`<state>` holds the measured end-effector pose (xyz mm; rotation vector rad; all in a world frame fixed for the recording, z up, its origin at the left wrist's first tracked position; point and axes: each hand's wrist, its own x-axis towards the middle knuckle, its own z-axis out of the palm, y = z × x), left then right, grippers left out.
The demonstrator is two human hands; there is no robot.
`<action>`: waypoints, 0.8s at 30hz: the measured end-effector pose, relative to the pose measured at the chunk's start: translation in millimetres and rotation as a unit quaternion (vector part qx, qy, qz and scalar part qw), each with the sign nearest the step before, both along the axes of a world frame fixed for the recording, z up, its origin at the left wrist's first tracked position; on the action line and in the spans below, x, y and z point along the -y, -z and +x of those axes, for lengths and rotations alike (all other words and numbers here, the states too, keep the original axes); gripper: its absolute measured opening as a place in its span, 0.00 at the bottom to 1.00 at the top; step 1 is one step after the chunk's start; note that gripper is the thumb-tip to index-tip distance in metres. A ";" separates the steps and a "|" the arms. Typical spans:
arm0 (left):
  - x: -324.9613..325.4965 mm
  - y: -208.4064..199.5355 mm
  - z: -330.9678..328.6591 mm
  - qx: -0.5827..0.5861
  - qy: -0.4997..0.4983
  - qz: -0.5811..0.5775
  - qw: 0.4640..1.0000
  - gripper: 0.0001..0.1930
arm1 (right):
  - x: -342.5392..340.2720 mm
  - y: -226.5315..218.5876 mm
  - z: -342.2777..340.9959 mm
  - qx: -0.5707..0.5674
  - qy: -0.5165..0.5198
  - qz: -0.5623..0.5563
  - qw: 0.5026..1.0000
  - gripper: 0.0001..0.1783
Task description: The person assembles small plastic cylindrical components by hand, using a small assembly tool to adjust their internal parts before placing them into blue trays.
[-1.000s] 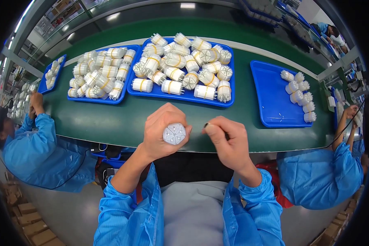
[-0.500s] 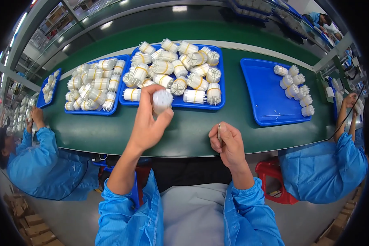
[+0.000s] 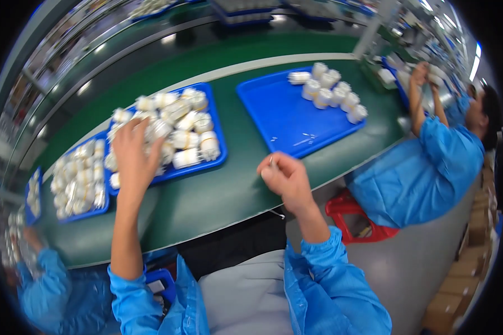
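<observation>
My left hand [image 3: 134,151] reaches over a blue tray [image 3: 222,146] heaped with white cylindrical parts [image 3: 185,139], many with a yellow band. Its thumb and fingers are spread among the parts; no firm hold on one shows, though the fingertips are partly lost against the pile. Above the green table, in front of the right-hand blue tray [image 3: 262,109], my right hand [image 3: 288,180] is closed, with a small thin object [image 3: 273,162] pinched at its fingertips. Most of that object is hidden by the fingers. Several white cylinders [image 3: 331,92] stand grouped at that tray's far right side.
Another blue tray [image 3: 67,218] of cylinders adjoins on the left. White scraps [image 3: 304,138] lie in the right-hand tray. A co-worker in blue [image 3: 419,167] sits at the right beside a red stool [image 3: 357,220]; another blue-clad co-worker [image 3: 67,285] is at the left.
The view has swung toward the right. My left hand, which held a white cylinder in front of the tray, is now over the heap with its fingers spread. My right hand keeps its pinch.
</observation>
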<state>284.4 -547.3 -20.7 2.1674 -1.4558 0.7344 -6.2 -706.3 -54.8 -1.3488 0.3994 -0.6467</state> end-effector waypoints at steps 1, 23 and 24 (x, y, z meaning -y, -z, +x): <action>-6.6 -3.0 -5.9 -0.005 -0.002 -0.021 1.000 0.22 | 18.9 -5.2 -0.3 0.005 0.074 -0.060 0.995 0.08; -31.4 26.1 -150.2 -0.574 0.242 -0.233 0.747 0.25 | 10.1 -20.9 1.7 0.108 0.096 0.152 0.978 0.18; -18.3 30.4 -156.4 -0.591 0.271 -0.233 0.724 0.29 | -8.4 -14.2 5.0 0.129 0.061 0.197 0.970 0.17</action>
